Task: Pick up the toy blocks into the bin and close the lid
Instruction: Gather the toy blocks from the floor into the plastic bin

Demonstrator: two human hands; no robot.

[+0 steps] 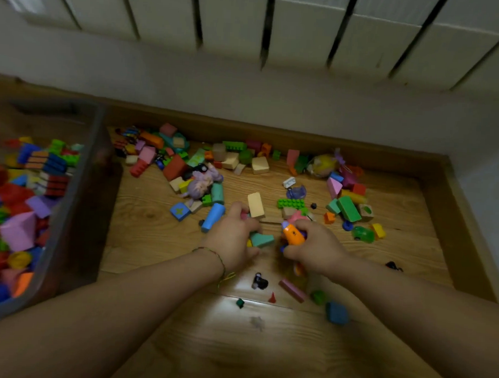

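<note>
At the floor's left edge the bin (79, 198) is cut off by the frame, its blurred contents a heap of bright blocks; no lid shows. Toy blocks (203, 169) in red, green, pink, blue and tan litter the wooden floor (154, 236) toward the far edge. Mid-floor, the left hand (233, 239) has its grip around a teal block (262, 239), other pieces hidden beneath; the right hand (315, 249) grips an orange toy (292, 235).

Left hand (234, 239): closed around teal block (262, 239)
Right hand (315, 249): gripping orange toy (293, 235)
Bin (79, 193): left, block-filled
</note>
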